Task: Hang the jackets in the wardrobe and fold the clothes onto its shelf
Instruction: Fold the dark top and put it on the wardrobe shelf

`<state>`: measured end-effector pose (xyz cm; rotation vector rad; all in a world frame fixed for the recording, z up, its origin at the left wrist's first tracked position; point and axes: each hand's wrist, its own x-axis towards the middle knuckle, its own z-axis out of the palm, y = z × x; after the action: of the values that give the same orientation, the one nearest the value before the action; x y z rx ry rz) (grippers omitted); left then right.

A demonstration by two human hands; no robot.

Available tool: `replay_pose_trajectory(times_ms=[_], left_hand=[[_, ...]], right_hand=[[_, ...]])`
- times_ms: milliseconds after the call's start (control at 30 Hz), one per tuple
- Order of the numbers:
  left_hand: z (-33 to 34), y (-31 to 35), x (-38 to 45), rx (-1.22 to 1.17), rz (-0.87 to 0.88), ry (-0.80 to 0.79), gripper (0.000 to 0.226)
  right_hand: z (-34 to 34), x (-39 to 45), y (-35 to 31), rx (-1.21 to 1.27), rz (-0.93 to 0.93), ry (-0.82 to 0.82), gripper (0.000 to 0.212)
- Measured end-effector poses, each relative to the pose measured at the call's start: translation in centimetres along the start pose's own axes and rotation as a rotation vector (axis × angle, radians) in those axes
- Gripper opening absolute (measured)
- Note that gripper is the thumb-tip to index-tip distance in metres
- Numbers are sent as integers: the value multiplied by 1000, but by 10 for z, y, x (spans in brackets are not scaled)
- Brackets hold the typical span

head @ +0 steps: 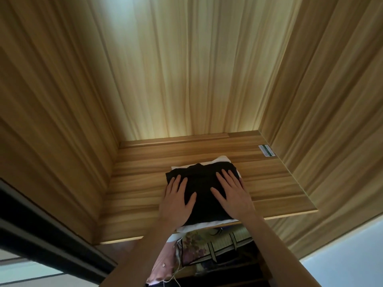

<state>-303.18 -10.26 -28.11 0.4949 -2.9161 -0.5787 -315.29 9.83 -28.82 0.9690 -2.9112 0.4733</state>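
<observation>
Head view looks into a wooden wardrobe (62, 100), where a wood-grain shelf (269, 183) carries a folded black garment (204, 189) lying on top of a folded white garment (220, 160) near the shelf's front edge. Left hand (176, 200) and right hand (234, 193) both press flat on the black garment, fingers straight and spread. Below the shelf, patterned hanging clothes (199, 245) show.
</observation>
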Motion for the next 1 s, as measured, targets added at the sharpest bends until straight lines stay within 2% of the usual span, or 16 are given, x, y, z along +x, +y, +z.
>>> replay_pose_trajectory(times_ms=[233,367,533,733,1000], left_hand=[[-35,-4,-26,126,103,157,70],[-65,-15,-53,211,150,267,57],[-117,-36,-101,226,248,408,43],[-163,-82,-173,222,266,458,52],[-220,-142,-260,125,345,543,49]], right_hand=[[-23,-16,-36,21,-26,139,77],[-37,-41,-77,3,-90,297,70],[-51,-78,-143,-40,-84,378,66],[-71,-116,-240,-35,-45,394,66],[-83,-178,-343,-38,-25,415,65]])
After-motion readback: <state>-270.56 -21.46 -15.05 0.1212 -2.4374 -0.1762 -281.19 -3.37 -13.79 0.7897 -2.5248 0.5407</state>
